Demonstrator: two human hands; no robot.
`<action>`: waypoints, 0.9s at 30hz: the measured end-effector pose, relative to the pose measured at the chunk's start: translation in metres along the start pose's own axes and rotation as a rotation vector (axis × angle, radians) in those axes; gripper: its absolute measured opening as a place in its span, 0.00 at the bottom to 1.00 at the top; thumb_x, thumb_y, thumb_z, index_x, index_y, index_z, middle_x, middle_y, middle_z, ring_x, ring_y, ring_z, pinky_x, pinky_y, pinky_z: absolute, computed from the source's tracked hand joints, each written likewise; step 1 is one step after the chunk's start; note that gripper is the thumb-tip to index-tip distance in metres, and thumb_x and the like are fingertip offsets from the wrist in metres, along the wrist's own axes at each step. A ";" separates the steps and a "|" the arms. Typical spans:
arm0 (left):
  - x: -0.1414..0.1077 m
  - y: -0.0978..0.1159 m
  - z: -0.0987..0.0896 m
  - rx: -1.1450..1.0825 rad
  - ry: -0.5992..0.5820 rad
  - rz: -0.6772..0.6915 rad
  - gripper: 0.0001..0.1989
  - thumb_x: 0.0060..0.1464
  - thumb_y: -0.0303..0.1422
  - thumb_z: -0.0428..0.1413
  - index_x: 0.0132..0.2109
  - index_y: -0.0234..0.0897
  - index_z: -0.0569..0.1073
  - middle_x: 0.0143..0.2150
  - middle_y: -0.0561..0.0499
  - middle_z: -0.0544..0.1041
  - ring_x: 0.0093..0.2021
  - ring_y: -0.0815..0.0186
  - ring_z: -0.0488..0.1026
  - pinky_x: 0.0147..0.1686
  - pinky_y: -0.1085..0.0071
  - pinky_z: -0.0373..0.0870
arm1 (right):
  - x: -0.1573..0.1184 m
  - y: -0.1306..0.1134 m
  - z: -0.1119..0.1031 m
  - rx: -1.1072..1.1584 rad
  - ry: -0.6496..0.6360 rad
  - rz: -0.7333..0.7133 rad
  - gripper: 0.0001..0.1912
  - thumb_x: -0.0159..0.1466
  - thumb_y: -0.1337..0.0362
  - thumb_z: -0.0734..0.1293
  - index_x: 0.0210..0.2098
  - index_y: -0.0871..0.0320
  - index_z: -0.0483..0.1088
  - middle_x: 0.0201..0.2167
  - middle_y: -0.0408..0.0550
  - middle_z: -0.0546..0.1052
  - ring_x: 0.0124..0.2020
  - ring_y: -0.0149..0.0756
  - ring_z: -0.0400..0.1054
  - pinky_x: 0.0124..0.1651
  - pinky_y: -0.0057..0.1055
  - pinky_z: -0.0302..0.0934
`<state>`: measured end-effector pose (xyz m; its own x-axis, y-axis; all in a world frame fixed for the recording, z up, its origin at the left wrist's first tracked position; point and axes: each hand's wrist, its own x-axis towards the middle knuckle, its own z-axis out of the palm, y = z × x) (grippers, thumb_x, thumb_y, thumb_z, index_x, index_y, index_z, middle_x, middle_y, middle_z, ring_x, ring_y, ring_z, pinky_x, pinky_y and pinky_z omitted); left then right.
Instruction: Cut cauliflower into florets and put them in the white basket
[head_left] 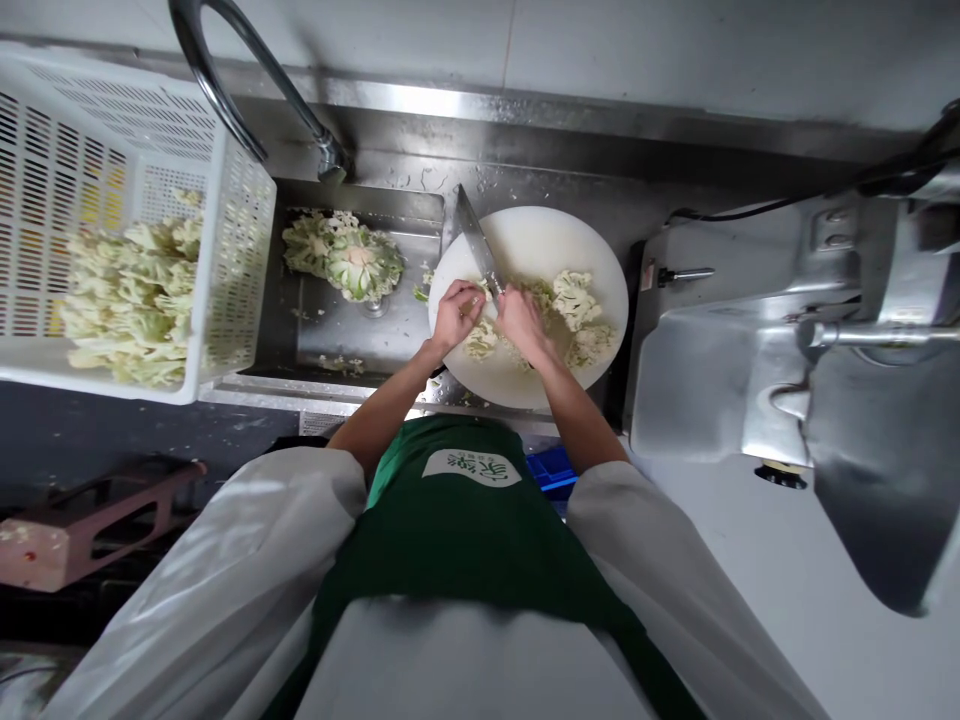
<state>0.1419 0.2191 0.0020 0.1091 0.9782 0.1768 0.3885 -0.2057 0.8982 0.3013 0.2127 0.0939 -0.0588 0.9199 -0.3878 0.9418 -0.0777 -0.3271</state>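
At the centre of the frame we have our right hand [523, 320] closed round the handle of the knife [478, 238], whose blade slants toward the upper left over the white board [517, 232]. Our left hand [460, 315] is beside it at the board's left edge, fingers curled by a small pale piece [489, 304]; we cannot tell whether they grip it. Cut cauliflower [576, 298] lies on the right and lower parts of the board. Left of centre, we see two heads [361, 262] in the sink [337, 330], below the tap [330, 150]. At the far left, the white basket [244, 235] holds a heap of florets [139, 300]. On the right of the frame stands a metal machine [780, 350], just beside the board
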 end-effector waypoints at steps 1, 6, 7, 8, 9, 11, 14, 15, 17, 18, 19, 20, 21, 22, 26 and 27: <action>0.003 0.001 -0.003 0.008 0.013 0.006 0.06 0.60 0.35 0.58 0.43 0.42 0.79 0.49 0.45 0.76 0.53 0.58 0.73 0.58 0.59 0.71 | 0.003 0.004 -0.002 0.021 0.001 0.002 0.17 0.75 0.63 0.55 0.53 0.62 0.71 0.48 0.61 0.81 0.50 0.46 0.75 0.50 0.34 0.65; 0.007 0.016 -0.019 0.101 -0.256 0.088 0.23 0.60 0.39 0.58 0.61 0.42 0.73 0.61 0.41 0.72 0.64 0.48 0.65 0.67 0.45 0.57 | -0.001 0.033 -0.008 0.129 0.006 0.069 0.19 0.75 0.58 0.55 0.54 0.61 0.72 0.49 0.60 0.80 0.50 0.48 0.74 0.51 0.37 0.65; 0.002 0.020 -0.021 0.137 -0.344 0.092 0.26 0.59 0.42 0.59 0.63 0.43 0.72 0.62 0.40 0.71 0.65 0.45 0.63 0.66 0.43 0.55 | -0.004 0.039 -0.007 0.139 0.017 0.092 0.20 0.75 0.58 0.55 0.55 0.61 0.72 0.49 0.61 0.80 0.51 0.48 0.74 0.51 0.38 0.65; -0.005 0.024 -0.024 0.178 -0.415 0.095 0.30 0.57 0.46 0.62 0.64 0.44 0.71 0.63 0.39 0.70 0.67 0.42 0.60 0.66 0.41 0.53 | -0.008 0.043 -0.007 0.143 0.027 0.115 0.20 0.75 0.58 0.55 0.55 0.61 0.71 0.50 0.61 0.79 0.51 0.49 0.74 0.52 0.39 0.65; -0.014 0.028 -0.025 0.220 -0.466 0.101 0.34 0.53 0.49 0.65 0.64 0.44 0.72 0.65 0.38 0.68 0.69 0.38 0.56 0.66 0.39 0.52 | -0.012 0.046 -0.005 0.144 0.034 0.135 0.20 0.75 0.59 0.55 0.55 0.61 0.71 0.50 0.61 0.79 0.51 0.49 0.73 0.52 0.40 0.65; -0.033 0.031 -0.023 0.290 -0.513 0.119 0.40 0.44 0.52 0.70 0.62 0.44 0.73 0.66 0.35 0.64 0.71 0.31 0.48 0.65 0.37 0.49 | -0.018 0.049 -0.002 0.141 0.041 0.159 0.20 0.74 0.58 0.56 0.55 0.62 0.71 0.50 0.62 0.79 0.52 0.50 0.73 0.53 0.40 0.65; -0.051 0.024 -0.014 0.343 -0.498 0.118 0.33 0.47 0.47 0.69 0.59 0.43 0.75 0.63 0.34 0.63 0.70 0.31 0.50 0.63 0.35 0.50 | -0.023 0.048 0.002 0.142 0.050 0.173 0.20 0.74 0.57 0.56 0.56 0.61 0.70 0.50 0.62 0.78 0.53 0.50 0.72 0.54 0.42 0.64; -0.053 0.020 -0.010 0.350 -0.481 0.115 0.29 0.51 0.44 0.67 0.59 0.42 0.75 0.61 0.34 0.64 0.68 0.34 0.53 0.63 0.36 0.52 | -0.023 0.047 0.003 0.145 0.050 0.171 0.20 0.75 0.57 0.56 0.56 0.61 0.70 0.50 0.61 0.78 0.53 0.50 0.72 0.54 0.42 0.64; -0.052 0.011 -0.002 0.335 -0.445 0.121 0.22 0.56 0.39 0.63 0.57 0.41 0.76 0.58 0.35 0.65 0.65 0.41 0.59 0.61 0.40 0.58 | -0.024 0.045 0.004 0.153 0.053 0.159 0.20 0.75 0.57 0.55 0.56 0.61 0.70 0.50 0.61 0.78 0.53 0.50 0.72 0.54 0.42 0.65; -0.050 0.007 0.000 0.303 -0.426 0.129 0.20 0.56 0.37 0.62 0.56 0.41 0.77 0.56 0.36 0.65 0.63 0.44 0.62 0.60 0.44 0.62 | -0.024 0.044 0.004 0.156 0.057 0.151 0.21 0.75 0.57 0.54 0.56 0.61 0.70 0.50 0.61 0.78 0.52 0.49 0.73 0.54 0.42 0.65; -0.048 0.004 0.001 0.255 -0.406 0.135 0.18 0.56 0.36 0.61 0.54 0.41 0.77 0.55 0.38 0.65 0.62 0.47 0.63 0.59 0.47 0.65 | -0.024 0.044 0.004 0.158 0.062 0.146 0.21 0.75 0.57 0.54 0.56 0.61 0.70 0.49 0.61 0.78 0.52 0.49 0.73 0.54 0.42 0.65; -0.045 0.002 0.002 0.200 -0.390 0.138 0.17 0.55 0.35 0.62 0.52 0.43 0.78 0.54 0.39 0.65 0.61 0.50 0.65 0.58 0.50 0.68 | -0.024 0.045 0.004 0.157 0.067 0.146 0.21 0.75 0.57 0.54 0.56 0.61 0.70 0.49 0.61 0.79 0.51 0.49 0.73 0.54 0.42 0.65; -0.043 0.002 0.002 0.147 -0.376 0.136 0.16 0.54 0.35 0.62 0.51 0.44 0.78 0.54 0.40 0.66 0.60 0.52 0.66 0.57 0.53 0.70 | -0.024 0.045 0.004 0.156 0.069 0.149 0.21 0.75 0.57 0.54 0.56 0.61 0.70 0.49 0.60 0.79 0.51 0.48 0.73 0.53 0.42 0.66; -0.041 0.002 0.001 0.106 -0.354 0.125 0.15 0.53 0.34 0.63 0.49 0.44 0.78 0.54 0.41 0.66 0.60 0.54 0.67 0.57 0.55 0.71 | -0.024 0.046 0.004 0.155 0.068 0.156 0.20 0.75 0.57 0.55 0.56 0.60 0.70 0.48 0.60 0.79 0.51 0.48 0.73 0.53 0.41 0.66; -0.030 0.011 -0.003 0.012 -0.140 -0.072 0.15 0.52 0.38 0.63 0.46 0.40 0.76 0.50 0.42 0.72 0.54 0.55 0.73 0.52 0.58 0.74 | -0.025 0.047 0.003 0.159 0.068 0.170 0.19 0.74 0.58 0.56 0.55 0.60 0.71 0.47 0.60 0.79 0.49 0.50 0.74 0.51 0.43 0.67; -0.028 0.014 -0.005 -0.045 -0.071 -0.160 0.15 0.53 0.41 0.62 0.46 0.39 0.75 0.46 0.43 0.74 0.49 0.57 0.74 0.47 0.60 0.76 | -0.026 0.047 0.002 0.159 0.076 0.169 0.19 0.74 0.58 0.56 0.54 0.61 0.71 0.47 0.61 0.79 0.49 0.51 0.75 0.51 0.43 0.67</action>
<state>0.1401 0.1892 0.0119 0.1141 0.9935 0.0030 0.3649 -0.0447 0.9300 0.3464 0.1839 0.0865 0.1262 0.9144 -0.3845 0.8716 -0.2873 -0.3971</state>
